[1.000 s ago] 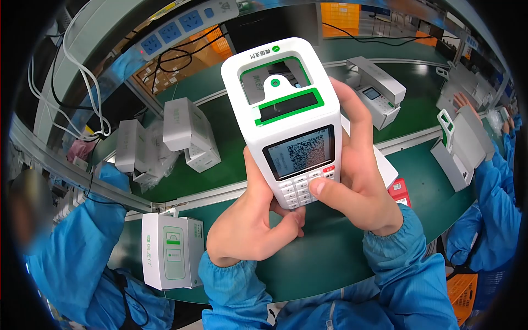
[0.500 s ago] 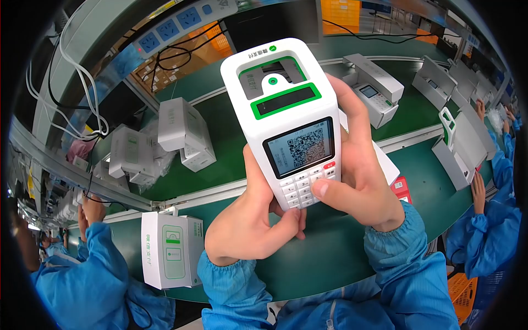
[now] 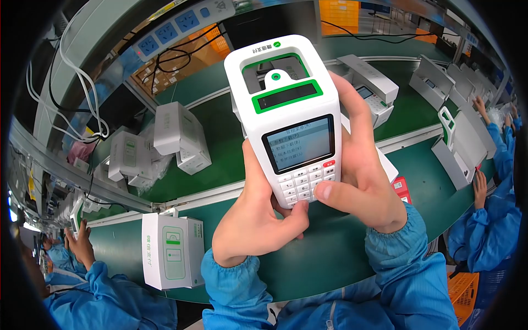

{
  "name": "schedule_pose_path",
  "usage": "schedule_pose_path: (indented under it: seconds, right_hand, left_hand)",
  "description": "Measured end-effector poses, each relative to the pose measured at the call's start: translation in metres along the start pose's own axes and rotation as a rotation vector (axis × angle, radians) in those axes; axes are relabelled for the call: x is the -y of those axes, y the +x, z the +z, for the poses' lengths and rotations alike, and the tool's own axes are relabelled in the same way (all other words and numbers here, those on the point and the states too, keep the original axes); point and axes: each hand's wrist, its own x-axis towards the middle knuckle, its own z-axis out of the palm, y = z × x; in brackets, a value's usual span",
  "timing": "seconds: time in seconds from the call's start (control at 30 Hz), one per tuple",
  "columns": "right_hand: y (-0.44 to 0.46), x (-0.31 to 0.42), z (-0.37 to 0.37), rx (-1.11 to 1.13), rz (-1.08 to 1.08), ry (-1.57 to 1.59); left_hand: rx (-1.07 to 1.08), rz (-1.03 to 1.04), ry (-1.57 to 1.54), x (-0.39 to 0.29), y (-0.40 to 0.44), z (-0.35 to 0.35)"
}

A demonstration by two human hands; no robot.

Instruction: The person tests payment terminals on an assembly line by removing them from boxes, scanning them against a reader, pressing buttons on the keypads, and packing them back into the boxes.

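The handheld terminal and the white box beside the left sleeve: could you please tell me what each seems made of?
The handheld terminal looks like moulded plastic, smooth and satin, going by its rounded, continuous white shell. The white box is probably printed cardboard, fairly matt, going by its flat panels, folded edges and green line artwork.

White payment terminal (image 3: 294, 137), both hands (image 3: 256, 220), menu screen (image 3: 300, 143), green worktable (image 3: 324, 242)

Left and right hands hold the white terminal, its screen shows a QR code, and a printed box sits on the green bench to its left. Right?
One error: the head view shows a text menu on the screen, not a QR code. Left hand and right hand on the white terminal, printed box on the green bench: correct.
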Motion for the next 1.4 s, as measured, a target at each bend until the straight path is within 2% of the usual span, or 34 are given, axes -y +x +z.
schedule_pose_path:
  seconds: [0.1, 0.37, 0.47, 0.63, 0.77, 0.87, 0.97, 1.1, 1.4]
  right_hand:
    - [0.003, -0.005, 0.007, -0.002, -0.018, -0.011]
    - [0.003, -0.003, 0.002, 0.002, -0.016, -0.067]
    - [0.001, 0.005, -0.006, 0.067, 0.056, 0.046]
    - [0.003, -0.002, -0.022, 0.195, -0.007, -0.014]
    - [0.003, -0.001, -0.022, 0.188, -0.008, -0.045]
    - [0.003, -0.002, -0.021, 0.183, 0.007, -0.046]
    - [0.002, -0.001, -0.024, 0.197, -0.008, -0.066]
    - [0.002, 0.000, -0.024, 0.181, -0.018, -0.078]
    - [-0.003, 0.024, -0.034, 0.183, 0.019, 0.070]
  left_hand:
    - [-0.009, 0.081, 0.013, 0.010, -0.002, -0.008]
    - [0.019, 0.085, -0.012, 0.007, -0.002, -0.008]
    - [-0.029, 0.097, -0.044, 0.008, -0.004, -0.002]
    - [-0.043, 0.091, -0.078, 0.006, -0.002, 0.003]
    - [-0.043, 0.004, -0.105, -0.002, -0.001, 0.006]
    - [-0.048, 0.009, -0.111, 0.001, -0.003, 0.001]
    - [0.042, 0.057, -0.102, 0.003, 0.000, -0.002]
    - [0.023, 0.064, -0.120, 0.002, 0.001, 0.001]
    - [0.067, 0.062, -0.115, -0.007, 0.009, 0.016]
